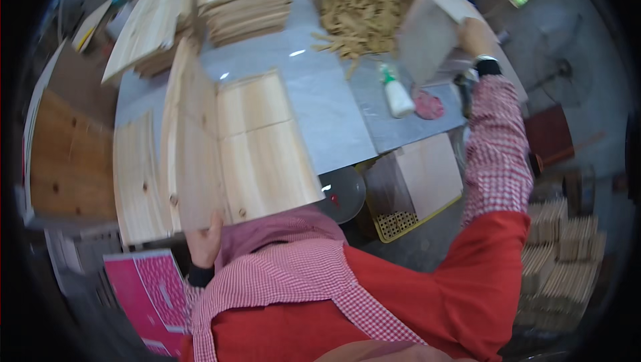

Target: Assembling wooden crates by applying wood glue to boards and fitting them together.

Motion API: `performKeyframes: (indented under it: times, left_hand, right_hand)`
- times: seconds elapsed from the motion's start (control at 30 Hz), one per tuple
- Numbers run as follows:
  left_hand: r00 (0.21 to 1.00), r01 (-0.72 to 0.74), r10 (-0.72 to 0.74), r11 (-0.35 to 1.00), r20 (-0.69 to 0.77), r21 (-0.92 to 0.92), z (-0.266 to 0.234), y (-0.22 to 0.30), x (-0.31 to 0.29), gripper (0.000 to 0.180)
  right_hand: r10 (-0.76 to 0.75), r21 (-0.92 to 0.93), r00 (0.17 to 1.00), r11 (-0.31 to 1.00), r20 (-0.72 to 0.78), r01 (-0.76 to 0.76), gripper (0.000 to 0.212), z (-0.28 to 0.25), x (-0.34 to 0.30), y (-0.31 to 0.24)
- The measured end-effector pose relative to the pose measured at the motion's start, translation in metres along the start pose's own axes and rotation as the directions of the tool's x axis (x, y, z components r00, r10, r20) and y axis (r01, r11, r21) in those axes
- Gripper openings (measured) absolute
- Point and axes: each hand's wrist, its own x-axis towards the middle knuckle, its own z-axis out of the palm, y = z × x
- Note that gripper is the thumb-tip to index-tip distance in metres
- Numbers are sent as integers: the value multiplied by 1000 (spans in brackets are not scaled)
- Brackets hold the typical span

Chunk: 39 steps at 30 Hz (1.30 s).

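My left hand (205, 242) grips the lower end of a pale wooden panel (193, 128), which stands tilted on its edge. Its thumb shows on the panel's face; the other fingers are mostly hidden. Beside that panel a flat wooden board (257, 138) with a seam across it lies at the front edge of the table. My right arm reaches far out to the right. There my right hand (475, 36) is at the edge of a pale, thin sheet or flap (457, 8), above a grey upright panel (427, 38). Blur hides whether its fingers close on anything.
Stacked wooden panels (246, 11) stand at the back left of the blue-grey table (327, 115). Small wooden strips (364, 8) spill from a box. A white bottle with a green top (397, 95) stands by a pink cloth (429, 105). Below sits a yellow crate (394, 227).
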Motion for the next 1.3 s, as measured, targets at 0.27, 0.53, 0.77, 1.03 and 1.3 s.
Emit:
performKeyframes:
  times: [0.27, 0.53, 0.77, 1.03, 1.3]
  left_hand:
    - [993, -113, 110, 989, 41, 91, 3, 42, 10, 32]
    - [998, -64, 63, 998, 17, 28, 1, 41, 5, 31]
    - [1000, -27, 27, 999, 13, 24, 1, 37, 0, 31]
    - [999, -50, 51, 988, -8, 144, -1, 37, 2, 30]
    - [1000, -28, 30, 991, -10, 131, -1, 39, 1, 31]
  right_hand:
    - [-292, 370, 880, 824, -374, 430, 23, -125, -29, -85]
    - [-666, 634, 682, 393, -303, 666, 15, -67, -62, -309]
    - [-722, 640, 617, 320, -313, 699, 16, -28, -50, -365]
    - [-748, 604, 584, 316, -316, 732, 18, -24, -43, -374]
    - [-746, 588, 585, 330, -317, 738, 17, -23, -39, -381]
